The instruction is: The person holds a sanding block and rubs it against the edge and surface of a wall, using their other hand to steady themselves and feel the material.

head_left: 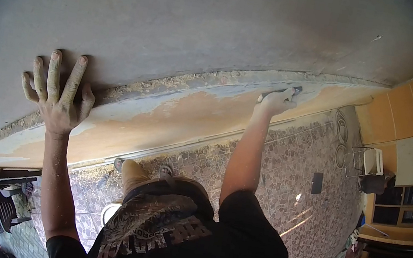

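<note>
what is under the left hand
The left hand lies over the gray surface, and the rough, crumbly edge shows on either side of its palm. The stretch directly beneath the hand is covered, so its condition cannot be seen.

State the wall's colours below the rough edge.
Patchy orange-tan and pale grey on the wall; best in the head view.

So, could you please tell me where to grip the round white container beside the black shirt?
I'd try the rim of the round white container, coming from the left: its curved edge shows there, while the black shirt hides its right side.
</note>
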The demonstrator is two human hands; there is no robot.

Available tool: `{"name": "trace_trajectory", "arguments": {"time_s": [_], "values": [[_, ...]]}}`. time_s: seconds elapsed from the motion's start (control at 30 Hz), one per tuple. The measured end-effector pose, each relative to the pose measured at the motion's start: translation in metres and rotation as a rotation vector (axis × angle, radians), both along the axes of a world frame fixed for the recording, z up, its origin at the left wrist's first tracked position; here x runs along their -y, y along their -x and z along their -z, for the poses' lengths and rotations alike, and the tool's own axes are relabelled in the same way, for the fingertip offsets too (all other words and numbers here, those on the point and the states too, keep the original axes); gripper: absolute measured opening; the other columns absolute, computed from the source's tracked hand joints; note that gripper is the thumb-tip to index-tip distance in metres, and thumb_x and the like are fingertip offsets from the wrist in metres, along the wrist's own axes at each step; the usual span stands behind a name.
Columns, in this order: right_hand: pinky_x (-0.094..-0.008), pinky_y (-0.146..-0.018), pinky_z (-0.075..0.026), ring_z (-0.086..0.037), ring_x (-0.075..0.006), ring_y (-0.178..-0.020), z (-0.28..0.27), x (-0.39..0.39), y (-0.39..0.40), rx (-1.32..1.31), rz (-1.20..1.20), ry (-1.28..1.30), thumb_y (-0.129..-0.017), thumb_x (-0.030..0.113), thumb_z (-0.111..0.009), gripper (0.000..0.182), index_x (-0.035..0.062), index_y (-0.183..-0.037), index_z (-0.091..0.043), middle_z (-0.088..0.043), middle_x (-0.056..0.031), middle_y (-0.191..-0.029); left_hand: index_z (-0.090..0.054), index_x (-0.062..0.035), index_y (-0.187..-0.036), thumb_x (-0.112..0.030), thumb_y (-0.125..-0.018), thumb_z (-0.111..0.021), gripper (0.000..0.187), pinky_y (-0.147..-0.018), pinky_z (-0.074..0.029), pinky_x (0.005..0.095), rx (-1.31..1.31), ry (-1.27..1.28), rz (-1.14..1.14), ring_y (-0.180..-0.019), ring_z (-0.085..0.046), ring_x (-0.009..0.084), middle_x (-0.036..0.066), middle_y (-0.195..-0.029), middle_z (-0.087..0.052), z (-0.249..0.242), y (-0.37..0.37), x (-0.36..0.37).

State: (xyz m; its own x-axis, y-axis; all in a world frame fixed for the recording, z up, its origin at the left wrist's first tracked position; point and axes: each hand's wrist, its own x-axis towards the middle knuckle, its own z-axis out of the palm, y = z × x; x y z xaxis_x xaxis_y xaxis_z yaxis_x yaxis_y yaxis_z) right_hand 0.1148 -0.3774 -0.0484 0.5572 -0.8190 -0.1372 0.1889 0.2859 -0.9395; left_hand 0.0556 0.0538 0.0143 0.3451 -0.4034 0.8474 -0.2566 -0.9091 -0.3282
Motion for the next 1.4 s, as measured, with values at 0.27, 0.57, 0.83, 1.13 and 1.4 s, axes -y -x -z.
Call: {"name": "trace_trajectory", "arguments": {"time_s": [0.27,0.57,0.83,1.13,1.4], "values": [[-0.0326,-0.077,-0.051,-0.055,-0.0197,-0.095,0.103,-0.17,0.043,0.442,-0.003,1.034,-0.1,0.003,-0.042,0.047,-0.0069,-0.142,-0.023,-0.044,-0.0229,-0.123,-0.063,-0.0246,-0.139,-0.034,-0.09,-0.063,0.05,-0.123,-0.003,0.0544,-0.002,0.008,0.002,-0.153,-0.021,0.0344,0.012,-0.16,-0.037,0.0,-0.001,0.0],[-0.0308,-0.071,-0.054,-0.055,-0.0207,-0.088,0.037,-0.079,-0.009,0.284,0.22,0.633,-0.106,0.014,-0.044,0.046,-0.0118,-0.14,-0.026,-0.052,-0.0237,-0.115,-0.061,-0.046,-0.135,-0.024,-0.078,-0.06,0.061,-0.125,-0.007,0.0504,-0.018,0.122,-0.094,-0.146,-0.035,0.0221,-0.006,-0.156,-0.045,0.0,0.003,0.012],[-0.029,-0.071,-0.053,-0.051,-0.0235,-0.099,0.055,-0.138,0.012,0.462,0.067,0.923,-0.103,0.01,-0.046,0.053,-0.0077,-0.148,-0.023,-0.043,-0.0238,-0.123,-0.059,-0.0451,-0.138,-0.023,-0.081,-0.065,0.061,-0.127,-0.008,0.0485,-0.041,0.127,-0.059,-0.148,-0.033,0.0205,-0.008,-0.155,-0.045,0.002,0.005,0.008],[-0.0414,-0.079,-0.052,-0.049,-0.025,-0.105,0.091,-0.2,0.044,0.57,-0.021,1.307,-0.098,0.009,-0.055,0.06,0.0003,-0.15,-0.025,-0.035,-0.02,-0.127,-0.058,-0.0456,-0.139,-0.024,-0.08,-0.062,0.063,-0.126,-0.005,0.05,-0.049,0.114,-0.087,-0.149,-0.032,0.0208,-0.008,-0.157,-0.043,0.005,0.006,0.012],[-0.0324,-0.077,-0.051,-0.053,-0.0211,-0.092,0.014,-0.09,-0.001,0.385,0.235,0.625,-0.104,0.008,-0.047,0.045,-0.0073,-0.143,-0.032,-0.049,-0.0197,-0.117,-0.058,-0.0453,-0.139,-0.023,-0.082,-0.061,0.061,-0.126,-0.004,0.0506,-0.04,0.095,-0.109,-0.149,-0.031,0.021,-0.006,-0.156,-0.044,0.002,0.004,0.015]]}}
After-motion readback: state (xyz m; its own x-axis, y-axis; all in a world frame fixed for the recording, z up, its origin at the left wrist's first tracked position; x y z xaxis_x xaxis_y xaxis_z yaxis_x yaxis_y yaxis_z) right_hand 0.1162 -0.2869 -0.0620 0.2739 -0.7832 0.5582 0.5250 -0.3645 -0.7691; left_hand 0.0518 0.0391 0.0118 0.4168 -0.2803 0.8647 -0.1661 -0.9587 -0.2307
